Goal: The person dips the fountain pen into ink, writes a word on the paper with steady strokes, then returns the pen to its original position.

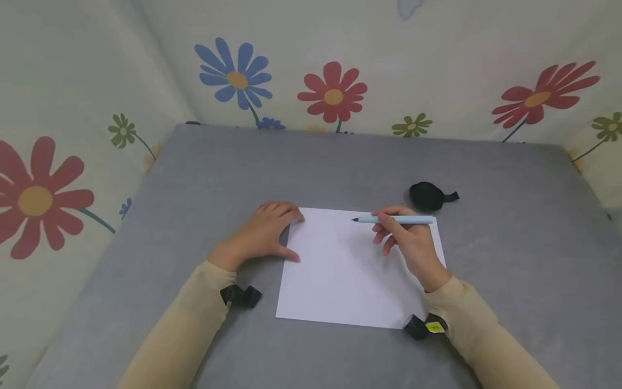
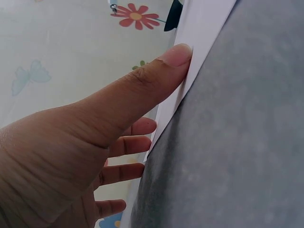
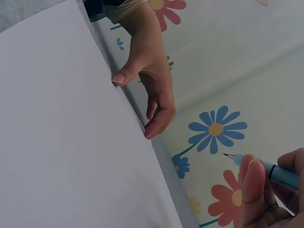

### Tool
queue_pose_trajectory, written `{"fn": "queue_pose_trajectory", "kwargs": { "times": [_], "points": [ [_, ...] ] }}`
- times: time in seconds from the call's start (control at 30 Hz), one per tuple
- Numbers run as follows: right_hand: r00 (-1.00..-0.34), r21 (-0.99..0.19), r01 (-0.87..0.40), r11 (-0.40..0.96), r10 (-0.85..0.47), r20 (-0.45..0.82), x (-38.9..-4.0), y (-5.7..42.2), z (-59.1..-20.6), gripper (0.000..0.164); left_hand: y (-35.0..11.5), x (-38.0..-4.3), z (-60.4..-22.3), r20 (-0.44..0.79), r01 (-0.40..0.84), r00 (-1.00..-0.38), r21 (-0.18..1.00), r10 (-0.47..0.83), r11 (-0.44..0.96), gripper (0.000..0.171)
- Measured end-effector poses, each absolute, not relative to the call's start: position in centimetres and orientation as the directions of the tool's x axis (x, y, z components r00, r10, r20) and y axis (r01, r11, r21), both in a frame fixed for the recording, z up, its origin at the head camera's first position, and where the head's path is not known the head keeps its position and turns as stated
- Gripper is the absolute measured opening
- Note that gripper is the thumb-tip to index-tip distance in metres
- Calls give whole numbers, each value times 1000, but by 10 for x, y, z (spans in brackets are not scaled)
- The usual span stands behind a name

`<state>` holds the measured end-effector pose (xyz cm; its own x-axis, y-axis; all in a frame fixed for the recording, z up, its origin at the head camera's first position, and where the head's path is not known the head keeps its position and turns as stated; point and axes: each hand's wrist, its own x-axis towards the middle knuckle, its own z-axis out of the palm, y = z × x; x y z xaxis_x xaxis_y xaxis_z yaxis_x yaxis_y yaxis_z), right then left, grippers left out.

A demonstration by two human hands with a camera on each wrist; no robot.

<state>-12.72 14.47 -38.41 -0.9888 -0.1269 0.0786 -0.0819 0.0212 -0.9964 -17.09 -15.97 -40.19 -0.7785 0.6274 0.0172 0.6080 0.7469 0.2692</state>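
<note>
A blank white sheet of paper (image 1: 335, 281) lies on the grey table. My left hand (image 1: 264, 232) rests at its left edge, the thumb and fingertips touching the paper. In the left wrist view the left thumb (image 2: 142, 83) lies on the sheet's margin, the other fingers spread beyond it. My right hand (image 1: 410, 243) pinches a light blue fountain pen (image 1: 413, 220) between thumb and fingers above the sheet's upper right. The pen's bare dark nib points left, and in the right wrist view the pen (image 3: 285, 175) is held clear of the paper.
A round black object (image 1: 426, 196) with a short tab lies just beyond the sheet's far right corner. The grey cloth-covered table (image 1: 291, 167) reaches back to a flower-printed curtain (image 1: 379, 43). Small black cameras are strapped at both wrists.
</note>
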Motion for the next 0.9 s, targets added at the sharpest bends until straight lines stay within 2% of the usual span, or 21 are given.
{"fn": "queue_pose_trajectory", "kwargs": {
  "times": [0.37, 0.9],
  "points": [
    [-989, -994, -32, 100, -149, 17, -136, 145, -408, 24, -155, -177, -399, 9, 609, -775, 280, 632, 742, 83],
    [-989, -998, -13, 68, -145, 3, -139, 140, -427, 20, -159, -173, -401, 16, 613, -772, 278, 635, 739, 83]
  ]
}}
